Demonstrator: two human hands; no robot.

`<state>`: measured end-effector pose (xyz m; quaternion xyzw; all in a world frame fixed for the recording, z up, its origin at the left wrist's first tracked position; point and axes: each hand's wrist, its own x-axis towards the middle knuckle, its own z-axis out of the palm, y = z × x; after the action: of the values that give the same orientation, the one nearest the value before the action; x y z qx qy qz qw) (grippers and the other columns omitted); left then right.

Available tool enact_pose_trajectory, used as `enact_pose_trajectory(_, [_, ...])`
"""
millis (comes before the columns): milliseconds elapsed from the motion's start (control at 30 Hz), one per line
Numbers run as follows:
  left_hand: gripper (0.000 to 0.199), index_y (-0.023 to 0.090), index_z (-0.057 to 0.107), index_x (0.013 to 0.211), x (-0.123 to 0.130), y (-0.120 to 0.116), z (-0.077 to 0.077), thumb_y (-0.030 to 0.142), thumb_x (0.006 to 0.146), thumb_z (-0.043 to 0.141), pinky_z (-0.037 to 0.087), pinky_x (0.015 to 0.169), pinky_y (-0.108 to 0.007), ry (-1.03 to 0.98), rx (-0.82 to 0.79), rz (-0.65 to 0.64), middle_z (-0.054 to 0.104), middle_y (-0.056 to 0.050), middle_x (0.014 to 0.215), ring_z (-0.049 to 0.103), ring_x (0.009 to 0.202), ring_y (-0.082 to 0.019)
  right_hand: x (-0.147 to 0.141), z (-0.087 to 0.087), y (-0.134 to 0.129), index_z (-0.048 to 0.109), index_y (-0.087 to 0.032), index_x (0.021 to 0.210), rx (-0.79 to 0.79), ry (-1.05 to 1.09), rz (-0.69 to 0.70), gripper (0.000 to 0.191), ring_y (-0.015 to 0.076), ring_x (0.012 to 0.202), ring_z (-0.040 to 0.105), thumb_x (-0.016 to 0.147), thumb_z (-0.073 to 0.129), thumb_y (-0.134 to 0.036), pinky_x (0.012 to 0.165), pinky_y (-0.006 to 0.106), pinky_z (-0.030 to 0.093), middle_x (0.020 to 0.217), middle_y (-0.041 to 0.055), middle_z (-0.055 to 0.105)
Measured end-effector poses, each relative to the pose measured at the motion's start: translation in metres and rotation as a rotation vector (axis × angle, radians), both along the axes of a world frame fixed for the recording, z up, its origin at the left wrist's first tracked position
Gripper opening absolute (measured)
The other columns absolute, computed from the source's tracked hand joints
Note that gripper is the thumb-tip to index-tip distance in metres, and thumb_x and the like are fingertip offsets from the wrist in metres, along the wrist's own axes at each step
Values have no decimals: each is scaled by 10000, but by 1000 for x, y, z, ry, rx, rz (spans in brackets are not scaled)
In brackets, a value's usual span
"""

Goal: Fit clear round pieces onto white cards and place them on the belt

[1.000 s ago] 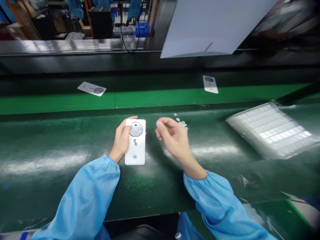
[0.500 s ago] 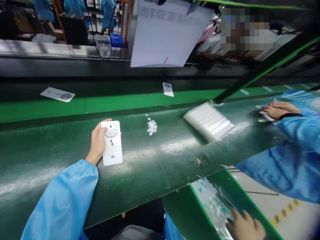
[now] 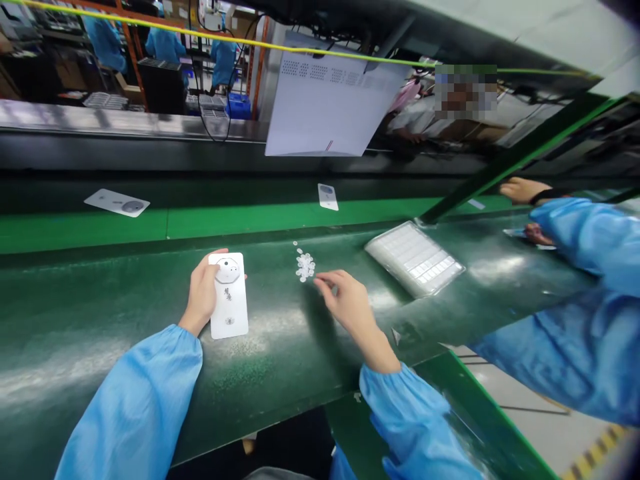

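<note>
My left hand [image 3: 203, 293] is closed around the left edge of a white phone back cover [image 3: 229, 317], its thumb beside the round camera area at the top. The cover has dark printed characters and a small round mark lower down. On the green bench, to the right, lies a small pile of clear round discs [image 3: 305, 265]. At the pile's right edge is my right hand [image 3: 345, 300], thumb and forefinger pinched together. Anything between those fingertips is too small to make out.
A plastic-wrapped white tray [image 3: 415, 257] lies right of my right hand. Two more covers rest on the green strip behind, one left [image 3: 117, 203] and one central [image 3: 328, 197]. A co-worker's sleeve [image 3: 575, 227] reaches in from the right. A green post [image 3: 515, 157] slants across.
My right hand has come up from the bin at lower right to the discs. The left hand still holds the cover. The co-worker's hand has moved back towards the green strip.
</note>
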<state>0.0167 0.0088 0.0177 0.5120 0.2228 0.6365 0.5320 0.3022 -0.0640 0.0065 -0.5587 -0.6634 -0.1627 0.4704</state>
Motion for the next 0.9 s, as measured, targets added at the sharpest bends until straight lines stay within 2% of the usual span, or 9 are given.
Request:
enact_pose_trajectory(67, [528,142,591,1231,1,0,0,369,754,588,544,484,-290,0,-1,-6,715,-73,777,712,653,-268,-6,9,22,744,-172,877,-53,5,31,294,207,692,621,935,612,-428,722,341,510,894,106,702])
enact_pose_trajectory(167, [534,140,570,1252,2,3,-2,373,772,572,546,482,-297,-8,1,-25,717,-80,798,721,675,-284,-5,15,39,751,-168,782,-116,47,61,261,224,677,613,862,673,-404,731,367,492,837,114,704])
enact_pose_trajectory(300, [538,181,516,1347,3,4,-8,343,835,547,556,501,-306,-5,34,-15,723,-76,867,719,671,-267,-1,24,39,731,-169,700,-201,196,114,317,236,685,623,775,728,-476,714,362,479,761,112,700])
enact_pose_trajectory(400, [586,286,390,1496,3,4,-13,319,924,516,563,559,-296,79,127,27,734,-50,930,715,690,-226,-9,31,32,729,-153,791,-287,375,200,463,188,565,575,739,734,-613,571,306,446,664,77,660])
enact_pose_trajectory(433, [548,295,412,1489,3,4,-14,321,949,502,562,583,-288,122,172,39,736,-50,967,716,718,-216,-15,31,30,720,-150,815,-324,435,246,511,166,523,539,732,725,-654,517,285,417,634,61,636])
enact_pose_trajectory(533, [324,219,672,1230,4,3,-15,306,971,498,564,740,-286,278,310,117,726,-63,1112,705,909,-212,-42,29,26,675,-155,784,-459,572,406,573,116,460,438,697,730,-719,417,238,321,579,22,564])
enact_pose_trajectory(600, [247,197,748,1076,4,2,-15,295,952,559,550,829,-287,350,351,168,728,-51,1132,686,983,-212,-63,26,25,655,-161,753,-544,627,495,581,95,445,396,672,758,-728,391,217,278,555,2,525])
enact_pose_trajectory(767, [267,211,782,1068,7,-4,-14,307,820,803,534,926,-299,332,392,54,747,-43,1110,694,1023,-221,-97,22,24,674,-148,697,-646,893,707,513,41,420,319,588,915,-588,362,172,206,535,-28,490])
enact_pose_trajectory(900, [162,233,805,1005,7,-4,-17,277,850,793,516,932,-307,372,432,-5,765,-28,1035,705,1006,-217,-103,21,24,710,-134,695,-637,937,759,466,27,421,340,583,946,-520,348,159,201,623,11,581])
